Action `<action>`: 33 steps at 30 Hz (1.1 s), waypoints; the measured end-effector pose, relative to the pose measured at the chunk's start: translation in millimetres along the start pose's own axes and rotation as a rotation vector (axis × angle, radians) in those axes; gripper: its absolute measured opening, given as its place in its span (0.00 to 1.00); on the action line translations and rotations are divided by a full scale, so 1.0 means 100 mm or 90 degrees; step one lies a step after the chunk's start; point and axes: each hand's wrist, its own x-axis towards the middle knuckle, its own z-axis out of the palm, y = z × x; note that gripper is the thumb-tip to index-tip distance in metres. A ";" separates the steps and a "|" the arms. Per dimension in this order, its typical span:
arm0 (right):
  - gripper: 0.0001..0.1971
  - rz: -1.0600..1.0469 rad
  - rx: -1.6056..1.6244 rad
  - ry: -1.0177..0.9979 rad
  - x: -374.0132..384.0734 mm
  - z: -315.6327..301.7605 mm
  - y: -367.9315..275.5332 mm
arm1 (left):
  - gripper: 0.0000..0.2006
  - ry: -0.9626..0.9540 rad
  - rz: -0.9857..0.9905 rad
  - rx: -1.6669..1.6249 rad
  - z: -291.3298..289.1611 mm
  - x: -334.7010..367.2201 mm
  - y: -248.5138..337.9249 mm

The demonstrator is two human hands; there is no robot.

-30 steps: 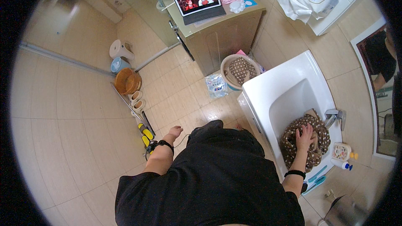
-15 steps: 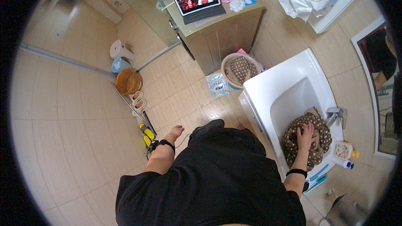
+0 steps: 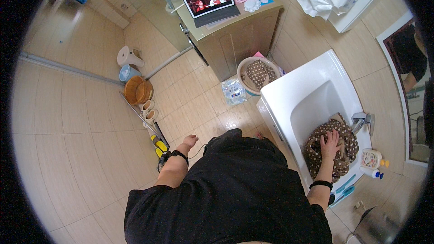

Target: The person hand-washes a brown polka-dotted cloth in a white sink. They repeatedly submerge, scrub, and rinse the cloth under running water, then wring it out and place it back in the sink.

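Note:
A bunched brown cloth with pale polka dots lies in the white washbasin at the right. My right hand rests on top of it, palm down with the fingers spread, touching the fabric. Beyond the basin's near left corner, a round tub on the floor contains another dotted brown cloth. On the other side of my body, my left hand hangs in the air above the floor. Its fingers look curled in, and nothing shows in them.
A chrome faucet stands on the basin's right rim, with pump bottles and blue brushes nearby. Ahead, a tablet stands on a cabinet-like appliance. A wooden bucket, slippers and a floor squeegee line the left.
The view has shifted slightly. My right hand stays on the dotted cloth with almost the same spread, and my left hand hangs as before. The tablet's picture differs.

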 end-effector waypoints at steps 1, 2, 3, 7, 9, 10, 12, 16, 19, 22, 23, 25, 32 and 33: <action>0.21 0.001 0.002 0.002 0.00 -0.01 -0.01 | 0.26 0.002 -0.015 0.003 0.00 0.01 0.01; 0.21 0.002 0.003 0.003 0.00 -0.01 -0.01 | 0.26 0.002 0.002 0.004 -0.01 0.02 0.01; 0.21 0.003 0.005 0.001 0.01 -0.02 -0.01 | 0.26 0.004 0.002 0.000 -0.01 0.03 0.02; 0.21 0.004 0.012 -0.007 0.01 -0.03 -0.03 | 0.26 0.009 -0.015 0.006 0.00 0.04 0.03; 0.21 0.001 0.011 -0.006 0.00 -0.04 -0.03 | 0.25 0.011 0.001 0.005 0.00 0.04 0.04; 0.21 -0.002 0.008 -0.005 0.00 -0.05 -0.04 | 0.25 0.007 -0.022 0.001 0.01 0.03 0.05; 0.21 -0.002 0.004 -0.007 0.00 -0.06 -0.04 | 0.25 0.005 0.003 0.020 0.01 0.02 0.07; 0.22 0.004 0.001 -0.017 0.01 -0.08 -0.06 | 0.25 -0.001 -0.020 0.022 0.00 0.01 0.09; 0.22 0.006 0.002 -0.018 0.02 -0.06 -0.05 | 0.25 -0.004 -0.023 0.020 0.01 0.01 0.08; 0.22 0.011 -0.003 -0.010 0.03 -0.03 -0.04 | 0.25 -0.003 -0.027 0.014 0.02 0.02 0.07; 0.22 0.017 -0.009 -0.014 0.04 -0.02 -0.04 | 0.25 -0.001 -0.010 0.009 0.03 0.03 0.06; 0.22 0.009 -0.008 -0.013 0.04 -0.01 -0.04 | 0.25 -0.004 -0.034 0.002 0.04 0.05 0.05; 0.21 0.015 0.008 -0.012 0.03 -0.05 -0.07 | 0.26 0.000 0.003 0.030 0.03 0.09 0.04; 0.21 0.011 0.010 -0.006 0.03 -0.05 -0.07 | 0.26 0.000 0.002 0.029 0.03 0.09 0.04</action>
